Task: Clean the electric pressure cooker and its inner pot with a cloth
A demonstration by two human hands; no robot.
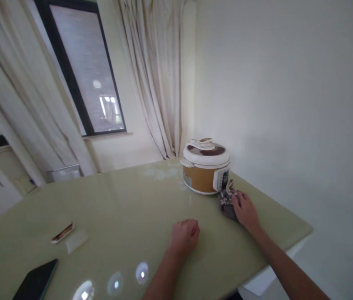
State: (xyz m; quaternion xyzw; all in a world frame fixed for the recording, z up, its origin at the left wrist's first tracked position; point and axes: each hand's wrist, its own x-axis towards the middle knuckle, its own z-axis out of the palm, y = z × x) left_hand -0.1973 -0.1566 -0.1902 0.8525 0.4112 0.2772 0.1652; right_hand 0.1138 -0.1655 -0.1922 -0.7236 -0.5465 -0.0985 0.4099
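My right hand has its fingers bent over a dark grey patterned cloth with a pale trim or cord at its top. The cloth, perhaps a small pouch, lies against the front right of an electric cooker. This cooker has a white lid with a brown top, a gold-brown body and a control panel facing right. Closed in a fist, my left hand rests on the table left of the cloth. I see nothing in it, and its inner side is partly hidden.
The cooker stands near the far corner of a glossy pale green table, beside the wall. At the left lie a dark tablet, a whitish flat piece and a narrow brown-and-white piece. Curtains hang behind.
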